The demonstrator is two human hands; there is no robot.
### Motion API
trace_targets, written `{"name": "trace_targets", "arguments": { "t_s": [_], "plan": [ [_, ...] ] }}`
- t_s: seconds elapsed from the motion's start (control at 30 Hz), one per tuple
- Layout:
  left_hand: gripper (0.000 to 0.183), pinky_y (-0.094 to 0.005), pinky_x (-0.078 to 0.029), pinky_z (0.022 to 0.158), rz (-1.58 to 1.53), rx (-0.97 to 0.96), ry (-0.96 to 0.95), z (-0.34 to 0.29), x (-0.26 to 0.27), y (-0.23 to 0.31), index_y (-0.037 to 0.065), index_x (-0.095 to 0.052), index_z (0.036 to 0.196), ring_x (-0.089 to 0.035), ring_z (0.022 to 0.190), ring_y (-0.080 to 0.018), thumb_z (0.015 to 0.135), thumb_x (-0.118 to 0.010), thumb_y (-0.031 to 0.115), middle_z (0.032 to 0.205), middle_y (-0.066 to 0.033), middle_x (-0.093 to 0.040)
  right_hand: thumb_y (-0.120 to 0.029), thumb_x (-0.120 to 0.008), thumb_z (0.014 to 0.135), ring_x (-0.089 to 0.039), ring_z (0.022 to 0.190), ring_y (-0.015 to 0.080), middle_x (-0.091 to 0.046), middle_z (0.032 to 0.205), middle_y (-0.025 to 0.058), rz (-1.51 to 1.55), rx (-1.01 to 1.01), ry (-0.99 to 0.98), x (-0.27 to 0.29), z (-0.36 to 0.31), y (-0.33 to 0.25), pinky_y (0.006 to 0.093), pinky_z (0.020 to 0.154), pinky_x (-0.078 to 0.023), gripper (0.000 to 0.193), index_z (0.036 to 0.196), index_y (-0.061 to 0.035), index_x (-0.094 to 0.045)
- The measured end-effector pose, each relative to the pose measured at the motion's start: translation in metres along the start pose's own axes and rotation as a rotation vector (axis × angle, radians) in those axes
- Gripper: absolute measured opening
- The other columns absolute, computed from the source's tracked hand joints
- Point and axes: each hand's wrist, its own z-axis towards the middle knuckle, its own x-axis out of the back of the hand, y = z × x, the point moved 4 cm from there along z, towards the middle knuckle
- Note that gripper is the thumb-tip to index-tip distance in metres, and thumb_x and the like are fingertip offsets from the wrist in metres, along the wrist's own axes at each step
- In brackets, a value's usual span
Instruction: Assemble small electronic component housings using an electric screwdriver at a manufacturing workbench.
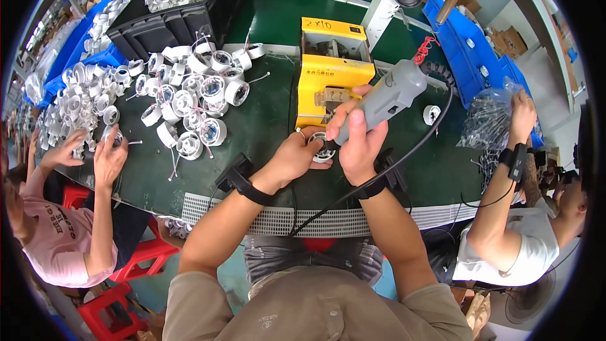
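Note:
My right hand point(360, 142) is wrapped round a grey electric screwdriver point(391, 98), which tilts down to the left. Its dark tip meets a small round white motor part point(323, 148) that my left hand point(295, 158) grips at the table's middle. Just beyond both hands stands a yellow screw feeder point(331, 72) with an open tray on top and a metal plate at its front. My fingers and the tool partly cover the white part. A black cable point(391, 167) runs from the screwdriver in a loop over my right wrist.
Several wired white motor parts point(196, 91) lie in a heap left of the feeder. Behind them is a black crate point(183, 16) of white pieces. One white part point(432, 114) sits to the right. Co-workers' hands are at the left pile and at a bag of metal pieces point(489, 117).

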Motion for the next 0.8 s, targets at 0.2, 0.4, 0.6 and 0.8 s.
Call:
{"name": "trace_targets", "arguments": {
  "t_s": [0.2, 0.4, 0.6, 0.8],
  "plan": [
    [0.032, -0.0336, -0.058, 0.081, 0.001, -0.006, -0.031, 0.008, -0.006, 0.002, -0.005, -0.045, 0.126, -0.061, 0.099, -0.0222, 0.097, -0.042, 0.009, 0.116, -0.0130, -0.054, -0.026, -0.054, 0.093, -0.051, 0.054, 0.0118, -0.052, 0.069, 0.0055, -0.018, -0.012, 0.017, 0.003, 0.003, -0.005, 0.0268, 0.051, -0.045, 0.040, 0.118, 0.0010, -0.037],
    [0.032, -0.0374, -0.056, 0.084, 0.024, -0.050, 0.025, 0.002, 0.003, -0.001, -0.002, -0.046, 0.127, -0.059, 0.107, -0.0235, 0.096, -0.044, 0.007, 0.121, -0.0136, -0.055, -0.014, -0.060, 0.087, -0.054, 0.060, 0.0064, -0.057, 0.077, 0.0013, -0.120, 0.003, -0.041, -0.003, -0.008, 0.009, 0.0220, 0.056, -0.045, 0.037, 0.117, 0.0009, -0.045],
    [0.033, -0.0327, -0.051, 0.085, 0.050, -0.055, 0.082, 0.000, -0.002, 0.003, 0.000, -0.047, 0.126, -0.057, 0.107, -0.0208, 0.094, -0.043, 0.003, 0.120, -0.0113, -0.055, -0.021, -0.072, 0.077, -0.058, 0.096, 0.0201, -0.060, 0.108, 0.0152, -0.226, 0.147, 0.017, -0.002, -0.009, -0.006, 0.0335, 0.084, -0.046, 0.056, 0.121, 0.0034, -0.048],
    [0.027, -0.0281, -0.057, 0.066, 0.404, 0.045, -0.097, -0.016, 0.007, 0.030, -0.003, -0.053, 0.117, -0.065, 0.083, -0.0186, 0.091, -0.047, 0.004, 0.098, -0.0111, -0.063, -0.020, -0.070, 0.080, -0.059, 0.092, 0.0195, -0.061, 0.102, 0.0121, -0.097, 0.010, -0.078, 0.007, -0.017, -0.020, 0.0323, 0.083, -0.046, 0.050, 0.120, 0.0014, -0.049]
  ]
}}
